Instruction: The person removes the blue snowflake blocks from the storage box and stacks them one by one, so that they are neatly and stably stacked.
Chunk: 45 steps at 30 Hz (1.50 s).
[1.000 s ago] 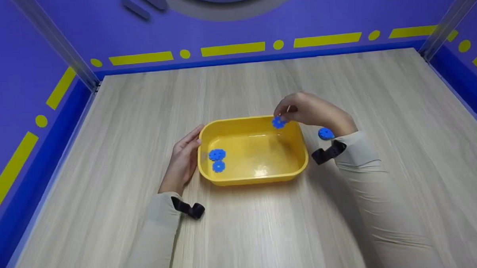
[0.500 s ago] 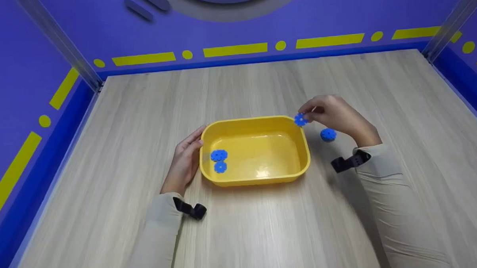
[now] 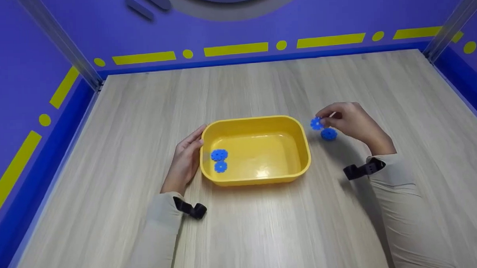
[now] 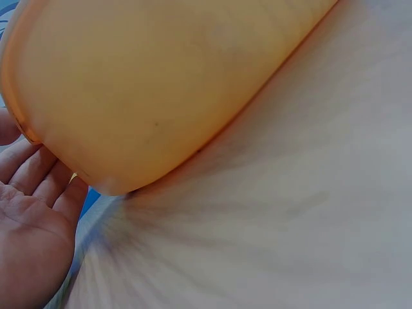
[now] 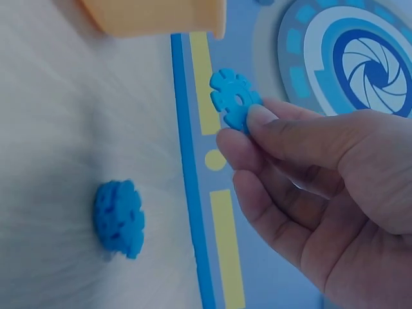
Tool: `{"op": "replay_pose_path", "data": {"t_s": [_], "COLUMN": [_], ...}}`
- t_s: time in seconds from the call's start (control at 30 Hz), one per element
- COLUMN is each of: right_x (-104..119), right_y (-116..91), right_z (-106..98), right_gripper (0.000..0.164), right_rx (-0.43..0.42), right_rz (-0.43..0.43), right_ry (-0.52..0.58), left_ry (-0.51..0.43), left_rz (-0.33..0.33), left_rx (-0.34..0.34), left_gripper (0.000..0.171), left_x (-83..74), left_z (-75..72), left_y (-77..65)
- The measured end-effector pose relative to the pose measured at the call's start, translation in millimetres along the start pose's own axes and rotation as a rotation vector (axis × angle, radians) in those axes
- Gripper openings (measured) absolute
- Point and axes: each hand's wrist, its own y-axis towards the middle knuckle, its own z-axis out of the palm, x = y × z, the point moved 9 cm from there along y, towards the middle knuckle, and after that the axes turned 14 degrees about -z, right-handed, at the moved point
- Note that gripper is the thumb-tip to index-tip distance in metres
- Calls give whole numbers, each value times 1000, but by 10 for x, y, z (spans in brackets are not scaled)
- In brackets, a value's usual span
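Since half a second ago, my right hand (image 3: 353,121) has moved off the far right corner of the yellow tray (image 3: 259,159) to hang beside the stack of blue discs (image 3: 329,134). Nearest me, my left hand (image 3: 186,159) lies along the tray's left wall, fingers nearly straight, thumb at the rim; that light pressure should be enough to steady it. Just inside that wall rest a single disc (image 3: 220,166) and, past it, an overlapping pair (image 3: 219,155). Beyond the tray's right rim, with a narrow gap between, the stack stands on the surface (image 3: 257,224). My right fingers are closed in a pinch on the edge of a blue disc (image 3: 316,123), which hangs tilted, off the surface and apart from the stack. I'd keep that edge grip, level the face before it meets the stack, and come straight down; a sideways nudge could topple the pile. Leftward, the rim limits any swing; rightward, the surface runs on broadly. Farthest off, it ends at the back wall (image 3: 235,33).
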Motion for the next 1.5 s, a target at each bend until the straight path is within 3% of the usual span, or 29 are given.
{"op": "replay_pose_path", "data": {"t_s": [0.83,1.27,1.5], "right_x": [-421,-489,-508], "right_y": [-241,-259,-270], "right_z": [25,55,63], "right_gripper": [25,26,25], "right_rx": [59,90,88], "right_rz": [157,185,170], "right_ry": [26,36,30], "left_ry": [29,37,-7], "left_rz": [0,-8,9], "left_rx": [-26,-25,1], "left_gripper": [50,50,50], "left_x": [0,-5,-14], "left_z": [-6,-16,-5], "left_y": [-7,-5,-5]}}
